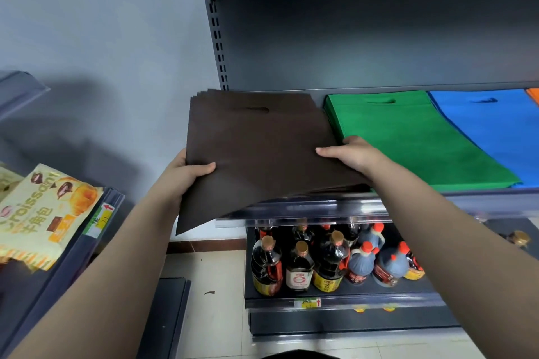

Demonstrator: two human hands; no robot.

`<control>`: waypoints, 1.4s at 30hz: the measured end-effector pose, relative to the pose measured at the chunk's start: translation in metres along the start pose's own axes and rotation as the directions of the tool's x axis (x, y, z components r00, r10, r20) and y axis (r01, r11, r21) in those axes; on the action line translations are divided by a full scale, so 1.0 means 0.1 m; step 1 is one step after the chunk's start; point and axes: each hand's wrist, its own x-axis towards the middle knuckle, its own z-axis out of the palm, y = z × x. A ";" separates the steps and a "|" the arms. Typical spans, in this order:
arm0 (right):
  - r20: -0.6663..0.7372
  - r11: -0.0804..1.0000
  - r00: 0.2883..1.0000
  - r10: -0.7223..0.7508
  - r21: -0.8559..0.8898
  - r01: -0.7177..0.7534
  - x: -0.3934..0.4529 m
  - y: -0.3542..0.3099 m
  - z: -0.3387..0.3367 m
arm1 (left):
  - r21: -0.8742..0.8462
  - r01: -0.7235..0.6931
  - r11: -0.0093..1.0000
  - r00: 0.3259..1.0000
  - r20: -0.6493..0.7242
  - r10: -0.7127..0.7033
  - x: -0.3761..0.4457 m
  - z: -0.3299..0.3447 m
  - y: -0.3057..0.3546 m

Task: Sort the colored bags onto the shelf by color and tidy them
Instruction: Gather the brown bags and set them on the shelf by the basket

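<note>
A stack of flat dark brown non-woven bags (262,151) with cut-out handles is tilted, its far edge over the grey metal shelf (455,198), its near left corner hanging past the shelf's front lip. The left hand (186,175) pinches the stack's left edge, thumb on top; the right hand (354,151) holds the right edge the same way, so each hand has a closed grip on the stack. Just beside it on the right lies a flat pile of green non-woven bags (414,137), then a blue pile (493,131), and a sliver of orange (533,95) at the frame edge.

The step appears to be seating the brown stack in the bare left end of the shelf. To do it well, level the stack first, slide it back until its near edge matches the green pile's, and keep its right edge beside the green bags, not over them. The layers look fanned at the far left corner, so squaring them with flat palms before letting go would probably help.
</note>
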 end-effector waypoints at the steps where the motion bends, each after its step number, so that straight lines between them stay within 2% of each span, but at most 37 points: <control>1: 0.050 0.997 0.998 0.048 0.065 -0.051 0.00 -0.01 -0.02 | 0.006 0.027 1.000 1.000 -0.005 -0.027 0.00 -0.01 0.00; 4: 0.211 0.967 0.969 0.129 0.187 -0.170 -0.02 -0.01 -0.02 | 0.054 0.113 0.992 0.994 -0.018 -0.112 -0.03 -0.01 -0.01; 8: 0.210 0.984 0.973 0.097 0.124 -0.125 -0.05 0.02 0.05 | 0.134 0.096 0.986 0.994 -0.059 -0.089 -0.04 0.05 -0.02; 12: 0.135 0.978 0.991 -0.022 0.210 -0.007 -0.09 0.01 0.03 | 0.063 -0.017 0.998 0.999 -0.027 0.019 -0.05 0.00 0.02; 14: 0.121 0.948 0.987 -0.103 0.313 0.061 -0.10 -0.02 -0.01 | 0.021 -0.079 0.997 0.997 -0.014 0.079 -0.06 -0.01 0.04; 19: 0.027 0.798 0.954 -0.300 0.555 0.235 -0.17 -0.06 -0.05 | -0.020 -0.277 0.961 0.960 -0.036 0.277 0.01 0.03 0.13; 23: -0.116 0.662 0.896 -0.428 0.635 0.398 -0.10 -0.08 0.01 | -0.004 -0.429 0.903 0.900 -0.092 0.427 0.15 0.14 0.29; 26: -0.240 0.586 0.827 -0.508 0.608 0.536 -0.01 -0.09 0.07 | 0.059 -0.544 0.837 0.826 -0.136 0.546 0.24 0.24 0.34; 29: -0.300 0.570 0.771 -0.561 0.536 0.623 0.07 -0.01 0.15 | 0.058 -0.608 0.792 0.770 -0.202 0.606 0.28 0.34 0.20; 32: -0.309 0.559 0.733 -0.606 0.490 0.669 0.06 0.12 0.13 | 0.071 -0.622 0.780 0.751 -0.229 0.620 0.26 0.32 0.06; 35: -0.335 0.564 0.704 -0.626 0.430 0.705 0.06 0.18 0.07 | 0.061 -0.638 0.768 0.746 -0.200 0.635 0.24 0.29 0.06; 38: -0.394 0.578 0.657 -0.642 0.315 0.753 0.09 0.11 0.08 | 0.128 -0.669 0.732 0.706 -0.196 0.680 0.27 0.38 0.13; 42: -0.457 0.550 0.609 -0.648 0.273 0.790 0.17 -0.08 0.13 | 0.148 -0.685 0.713 0.681 -0.219 0.699 0.37 0.46 0.21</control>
